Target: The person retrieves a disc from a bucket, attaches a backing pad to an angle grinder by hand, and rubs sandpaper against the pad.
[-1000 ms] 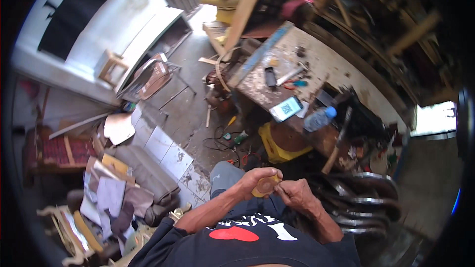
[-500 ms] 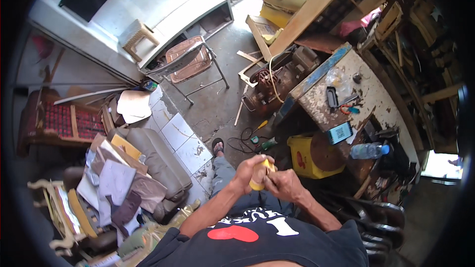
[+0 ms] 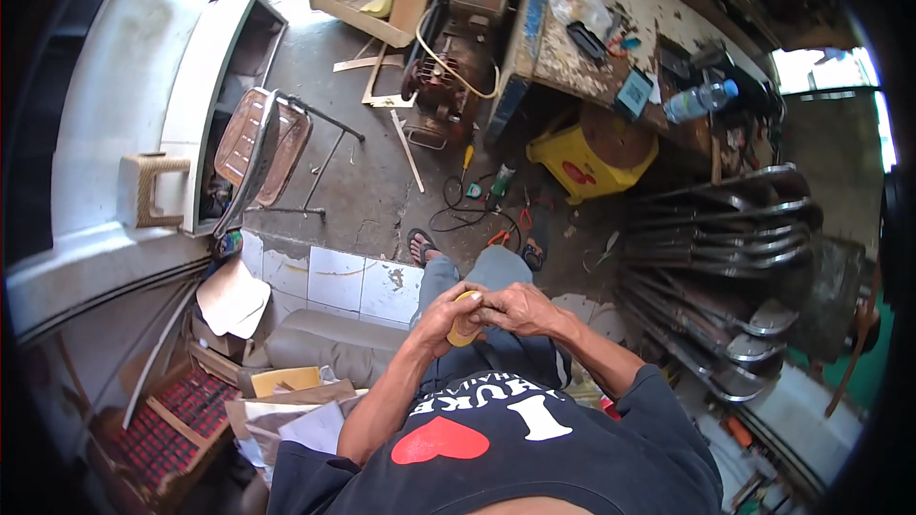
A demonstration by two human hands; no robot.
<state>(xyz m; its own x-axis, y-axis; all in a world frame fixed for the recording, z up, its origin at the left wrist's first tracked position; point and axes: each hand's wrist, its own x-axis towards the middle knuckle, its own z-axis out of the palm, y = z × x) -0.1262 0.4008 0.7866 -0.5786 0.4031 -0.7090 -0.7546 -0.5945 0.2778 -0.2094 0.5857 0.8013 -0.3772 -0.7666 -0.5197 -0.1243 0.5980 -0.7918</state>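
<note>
My left hand [image 3: 445, 315] is wrapped around a small yellow roll [image 3: 465, 322], probably tape, held in front of my belly over my knees. My right hand [image 3: 513, 307] meets it from the right, fingertips pinching at the roll's top edge. Both hands touch each other. Below them are my grey-trousered legs [image 3: 477, 272] and sandalled feet [image 3: 421, 246] on the concrete floor.
A yellow plastic stool [image 3: 596, 154] stands ahead beside a paint-stained workbench [image 3: 611, 33] bearing a water bottle [image 3: 699, 100] and small tools. A motor [image 3: 453, 52] sits left of it. Stacked metal chairs [image 3: 716, 257] are at right, a folding chair [image 3: 262, 148] at left. Hand tools and cable [image 3: 477, 210] lie near my feet.
The view has swung, so the bench and stool now lie higher and further ahead. My hands stay together on the yellow roll at my lap.
</note>
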